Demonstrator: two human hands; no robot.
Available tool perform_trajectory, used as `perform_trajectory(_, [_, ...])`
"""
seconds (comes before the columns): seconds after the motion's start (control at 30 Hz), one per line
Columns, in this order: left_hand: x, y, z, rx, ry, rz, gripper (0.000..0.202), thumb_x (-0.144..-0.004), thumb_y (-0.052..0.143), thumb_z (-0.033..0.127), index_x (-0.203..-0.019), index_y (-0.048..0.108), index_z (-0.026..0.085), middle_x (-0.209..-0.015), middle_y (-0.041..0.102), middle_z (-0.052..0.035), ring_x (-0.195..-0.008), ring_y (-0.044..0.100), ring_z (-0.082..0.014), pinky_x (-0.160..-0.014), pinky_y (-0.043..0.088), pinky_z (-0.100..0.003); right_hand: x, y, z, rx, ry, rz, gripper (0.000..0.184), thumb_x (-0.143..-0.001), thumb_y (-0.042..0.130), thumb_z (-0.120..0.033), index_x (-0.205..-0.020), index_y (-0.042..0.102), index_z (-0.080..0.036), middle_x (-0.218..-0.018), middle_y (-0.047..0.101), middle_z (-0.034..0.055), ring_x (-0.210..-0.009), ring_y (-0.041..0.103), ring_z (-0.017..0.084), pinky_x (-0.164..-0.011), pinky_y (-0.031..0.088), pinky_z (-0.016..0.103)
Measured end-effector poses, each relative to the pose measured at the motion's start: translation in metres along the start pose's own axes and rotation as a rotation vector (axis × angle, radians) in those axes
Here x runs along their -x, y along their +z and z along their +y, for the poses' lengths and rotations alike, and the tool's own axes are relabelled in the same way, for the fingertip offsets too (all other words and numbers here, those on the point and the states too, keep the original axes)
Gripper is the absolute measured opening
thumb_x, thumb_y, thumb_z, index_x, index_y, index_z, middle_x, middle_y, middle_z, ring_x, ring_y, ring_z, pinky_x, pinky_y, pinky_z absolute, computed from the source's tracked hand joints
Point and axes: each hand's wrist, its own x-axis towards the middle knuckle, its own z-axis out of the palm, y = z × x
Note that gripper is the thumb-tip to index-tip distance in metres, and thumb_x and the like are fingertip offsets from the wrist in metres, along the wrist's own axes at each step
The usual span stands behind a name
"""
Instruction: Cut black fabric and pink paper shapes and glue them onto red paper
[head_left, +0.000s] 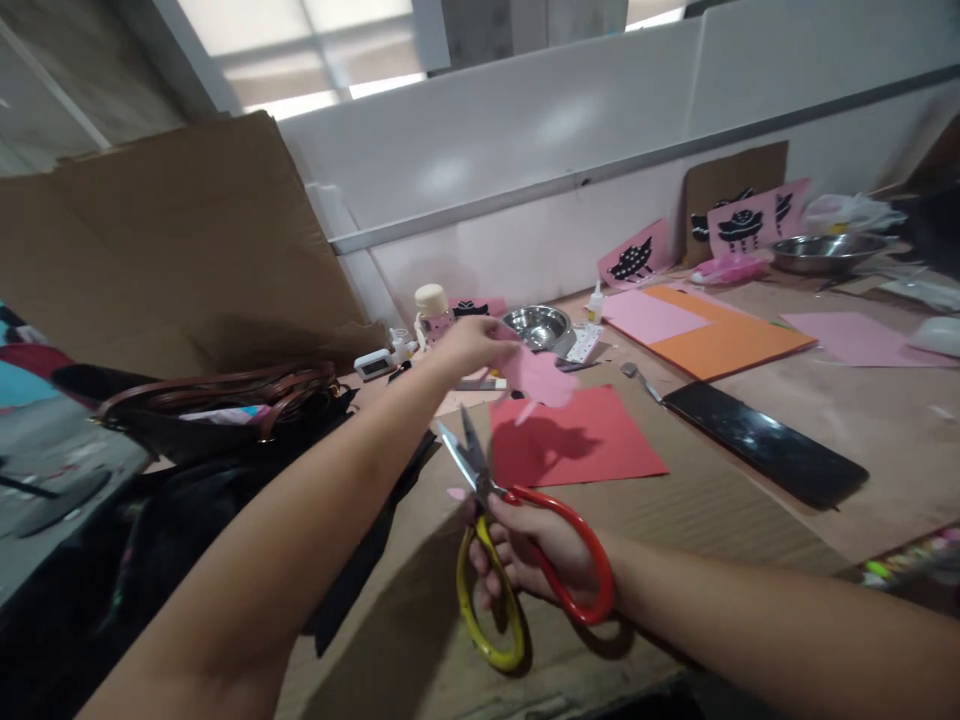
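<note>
In the head view, your left hand (484,345) reaches out over the work surface, fingers closed on the edge of a pink paper cutout (551,378). The cutout hangs from your fingertips above a red sheet (622,450), and a dark shadow falls on the sheet beneath it. The cutout has a rounded, wavy outline; its finer detail is blurred.

Your right hand (536,545) is nearer to you and lower, gripping the scissors (484,485). Your fingers pass through the yellow handle loop, and your thumb side lies at the red one. The blades stand apart, pointing up and away from you toward your left forearm, clear of the pink cutout.

The red sheet lies flat on the brown work surface (697,515), beyond your right hand. To its right you have a black phone (765,443), lying face up and slanted, and farther back an orange sheet (742,345) with a pink sheet (652,313) over part of it. Behind the cutout sit a shiny metal bowl (566,330) and, just to its right, a small white bottle (596,303) standing upright. Pink cards with black figures (739,230) lean near the wall at the back right. On your left, brown straps (225,385) lie across a dark bag, before a large cardboard panel (172,240).
</note>
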Motion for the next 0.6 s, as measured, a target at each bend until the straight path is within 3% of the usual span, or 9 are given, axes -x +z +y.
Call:
perform_trajectory(0.1, [0.009,-0.024,-0.056,0.086,-0.098,0.141,0.035,-0.098,0.062,0.037,-0.127,0.06,0.017,-0.127,0.063,-0.0106,-0.106,0.066,-0.0241,-0.089,0.058,-0.045,0.008,-0.011,0.001,-0.037,-0.013,0.032,0.034,-0.099,0.064,-0.034,-0.129,0.061,-0.019,-0.13,0.063,0.0103,-0.108,0.066,0.025,-0.09,0.058,0.046])
perform_trajectory(0.23, [0.017,-0.005,-0.103,0.112,-0.176,0.131,0.036,-0.097,0.064,0.036,-0.128,0.06,0.017,-0.128,0.063,-0.0107,-0.107,0.065,-0.0249,-0.09,0.058,-0.046,0.019,-0.026,-0.003,-0.065,-0.025,0.067,0.034,-0.099,0.064,-0.034,-0.129,0.061,-0.019,-0.129,0.064,0.0099,-0.107,0.066,0.025,-0.088,0.059,0.045])
perform_trajectory(0.4, [0.009,0.032,-0.118,-0.067,-0.197,0.178,0.036,-0.097,0.064,0.036,-0.128,0.06,0.017,-0.128,0.063,-0.0105,-0.108,0.065,-0.0253,-0.09,0.058,-0.046,0.018,-0.03,0.0,-0.081,-0.06,0.102,0.042,-0.094,0.064,-0.054,-0.113,0.061,-0.017,-0.082,0.071,0.0036,-0.066,0.069,0.016,-0.067,0.058,0.031])
perform_trajectory(0.6, [-0.004,0.046,-0.125,-0.362,-0.054,0.283,0.036,-0.098,0.063,0.036,-0.129,0.06,0.018,-0.131,0.061,-0.0111,-0.11,0.064,-0.0255,-0.092,0.057,-0.047,0.014,-0.029,0.002,-0.114,-0.064,0.085,0.047,-0.089,0.067,-0.058,-0.109,0.056,-0.017,-0.077,0.071,0.005,-0.058,0.068,0.016,-0.06,0.057,0.029])
